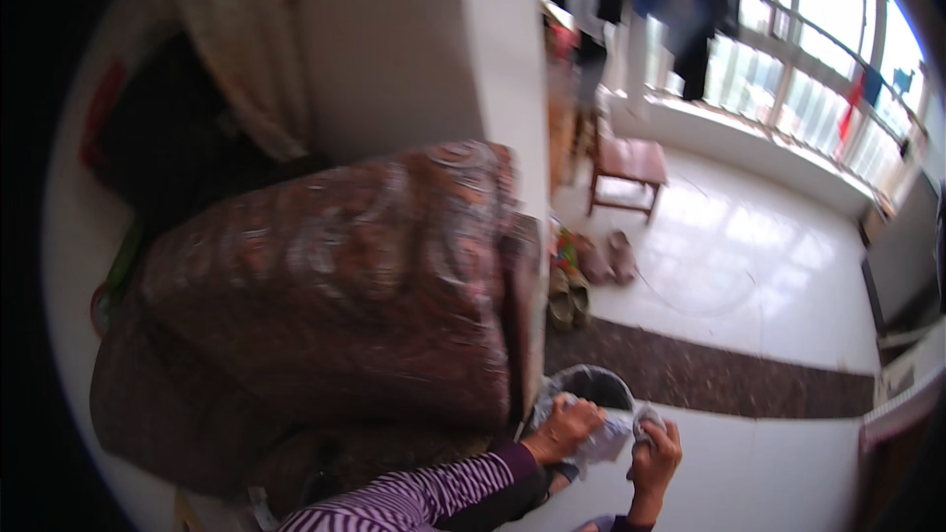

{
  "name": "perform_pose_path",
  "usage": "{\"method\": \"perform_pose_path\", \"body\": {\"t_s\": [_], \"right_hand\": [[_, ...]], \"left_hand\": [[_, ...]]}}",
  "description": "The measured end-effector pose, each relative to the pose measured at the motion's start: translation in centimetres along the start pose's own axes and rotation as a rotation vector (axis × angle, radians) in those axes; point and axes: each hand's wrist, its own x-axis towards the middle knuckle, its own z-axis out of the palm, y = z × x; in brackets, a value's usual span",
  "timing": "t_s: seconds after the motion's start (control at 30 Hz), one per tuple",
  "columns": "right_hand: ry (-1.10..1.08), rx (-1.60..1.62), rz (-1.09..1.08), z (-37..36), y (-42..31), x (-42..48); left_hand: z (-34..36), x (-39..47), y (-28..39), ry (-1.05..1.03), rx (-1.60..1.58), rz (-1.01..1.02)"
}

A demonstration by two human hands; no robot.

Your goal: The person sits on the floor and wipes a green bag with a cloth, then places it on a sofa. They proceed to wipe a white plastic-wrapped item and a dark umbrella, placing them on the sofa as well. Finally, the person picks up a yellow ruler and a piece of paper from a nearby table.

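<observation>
A waste bin with a plastic liner [591, 382] stands on the floor beside the end of a brown patterned sofa [332, 288]. My left hand [567, 430] is at the near rim of the bin, its fingers curled on pale, crumpled plastic [602, 443] that hangs at the bin's near side. To the right of it, my right hand [656, 451] is closed around a small crumpled greyish-white cloth or tissue [647, 417]; which of these it is cannot be told. Both hands are slightly blurred.
Beyond the bin a dark floor strip [709, 369] crosses the white tiles. Pairs of shoes [569, 295] and pink slippers [622, 258] lie past it, near a wooden chair [628, 162]. Clothes [680, 7] hang before the windows. A white wall edge [514, 74] rises behind the sofa.
</observation>
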Motion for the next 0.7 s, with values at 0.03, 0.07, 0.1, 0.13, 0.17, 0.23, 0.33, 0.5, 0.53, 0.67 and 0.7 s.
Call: {"method": "perform_pose_path", "body": {"t_s": [0.03,0.07,0.1,0.13,0.17,0.23,0.33,0.5,0.53,0.67,0.7], "right_hand": [[-0.06,0.021,-0.044,0.4,-0.1,-0.2],[-0.075,0.028,-0.044,0.5,-0.5,-0.2],[-0.093,0.038,-0.043,0.9,-0.8,-0.1],[-0.109,0.053,-0.023,0.9,-0.2,0.0],[-0.13,0.067,-0.004,0.7,0.6,0.0],[-0.146,-0.083,-0.008,0.0,0.4,-0.5],[-0.114,-0.238,0.014,-0.9,3.0,-1.8],[-0.116,0.051,0.147,0.2,4.5,-5.7],[-0.101,0.024,0.025,0.3,7.3,-6.3],[-0.123,0.026,0.033,2.3,2.6,-7.3],[-0.119,0.025,0.028,2.4,0.8,-7.2]], "left_hand": [[0.1,-0.3,0.1,-0.01,-0.029,-0.006],[0.1,0.1,0.5,0.015,-0.059,-0.016],[-0.2,0.3,0.5,0.038,-0.088,-0.027],[0.0,0.2,0.3,0.068,-0.101,0.001],[-0.3,-0.2,0.5,0.059,-0.101,-0.01],[-0.9,-0.9,0.8,0.124,-0.129,-0.038],[1.2,-0.9,1.8,0.099,-0.111,-0.031],[-2.1,-1.4,4.2,0.142,-0.589,-0.152],[-4.7,0.3,5.6,0.181,-0.679,-0.128],[-13.5,0.1,7.2,0.256,-0.874,-0.022],[-15.8,-0.2,7.4,0.263,-0.838,-0.014]]}}
